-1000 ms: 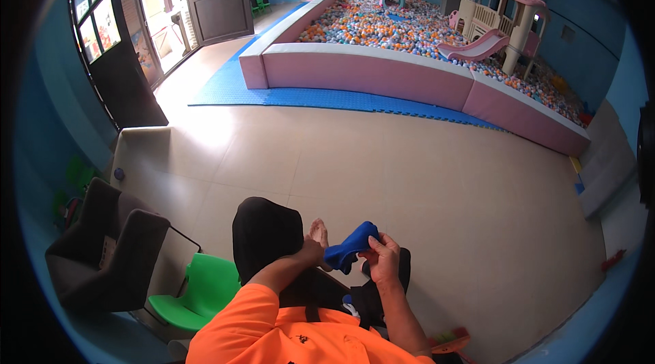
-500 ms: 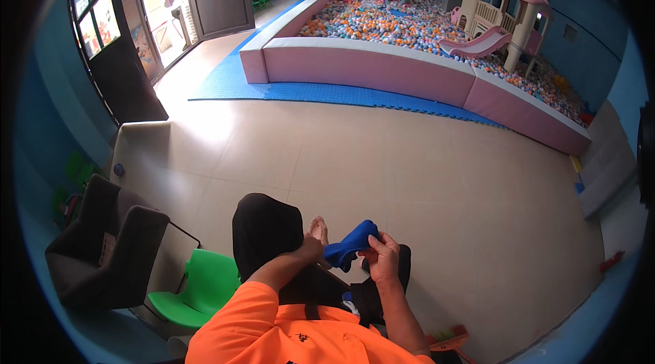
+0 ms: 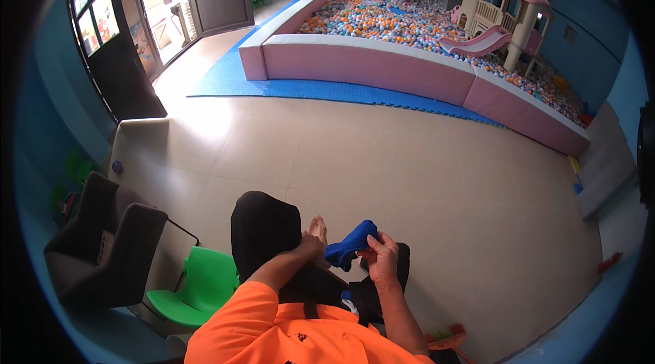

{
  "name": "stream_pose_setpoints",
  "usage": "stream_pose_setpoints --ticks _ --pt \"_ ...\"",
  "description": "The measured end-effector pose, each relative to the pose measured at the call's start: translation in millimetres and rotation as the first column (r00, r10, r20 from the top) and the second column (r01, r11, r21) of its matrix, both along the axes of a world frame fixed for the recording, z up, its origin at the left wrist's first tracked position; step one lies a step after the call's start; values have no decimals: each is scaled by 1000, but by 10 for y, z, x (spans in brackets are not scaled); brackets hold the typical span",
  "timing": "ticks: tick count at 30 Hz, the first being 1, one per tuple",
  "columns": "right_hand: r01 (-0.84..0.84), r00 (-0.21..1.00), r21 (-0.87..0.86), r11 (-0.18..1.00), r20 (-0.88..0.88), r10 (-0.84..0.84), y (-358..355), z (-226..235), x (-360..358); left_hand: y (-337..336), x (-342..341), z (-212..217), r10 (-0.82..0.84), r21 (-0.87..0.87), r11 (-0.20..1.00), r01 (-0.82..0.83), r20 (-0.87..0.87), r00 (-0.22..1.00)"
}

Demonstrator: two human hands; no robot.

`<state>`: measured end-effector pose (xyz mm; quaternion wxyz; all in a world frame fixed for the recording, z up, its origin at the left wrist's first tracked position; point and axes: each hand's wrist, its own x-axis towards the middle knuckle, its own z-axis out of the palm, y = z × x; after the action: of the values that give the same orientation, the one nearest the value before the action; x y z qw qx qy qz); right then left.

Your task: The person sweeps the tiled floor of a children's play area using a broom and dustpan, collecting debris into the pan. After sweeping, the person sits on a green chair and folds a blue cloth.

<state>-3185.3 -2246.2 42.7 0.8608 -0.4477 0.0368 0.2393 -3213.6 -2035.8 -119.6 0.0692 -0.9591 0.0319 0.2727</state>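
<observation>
A blue sock [image 3: 351,245] hangs in the air over my lap, its upper right edge pinched between the thumb and fingers of my right hand [image 3: 382,255]. Just left of the sock, my left hand [image 3: 311,246] lies against my bare foot [image 3: 318,227], which is drawn up across the other leg. The fingers of that hand are mostly hidden, so whether they grip the foot or the sock's near end cannot be made out. My bent knee [image 3: 266,224] in black trousers rises left of the foot.
A green plastic chair [image 3: 198,285] stands at my left, beside a dark grey armchair [image 3: 102,241]. Ahead, a pink padded wall [image 3: 368,64] borders a ball pit with a small slide [image 3: 481,43]. Blue mats [image 3: 307,91] line the wall. A brush [image 3: 447,337] lies at lower right.
The view has shifted very slightly. Both hands, the foot and the blue sock keep nearly the same places.
</observation>
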Motion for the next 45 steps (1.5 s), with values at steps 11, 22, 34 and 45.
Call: stream_pose_setpoints --ticks 11,22,34,45 --pt "1 1000 1 1000 -6 -1 16 24 -15 37 -35 -167 -77 58 996 75 29 997" --pt "-21 1000 24 999 8 21 30 27 -22 63 -18 -195 -112 56 992 110 35 993" --pt "-9 1000 33 999 -13 9 47 16 -30 109 -48 -241 -141 95 986 135 61 988" --pt "81 997 -18 997 14 -80 4 -7 26 -48 -55 -115 217 -206 969 -136 452 865"
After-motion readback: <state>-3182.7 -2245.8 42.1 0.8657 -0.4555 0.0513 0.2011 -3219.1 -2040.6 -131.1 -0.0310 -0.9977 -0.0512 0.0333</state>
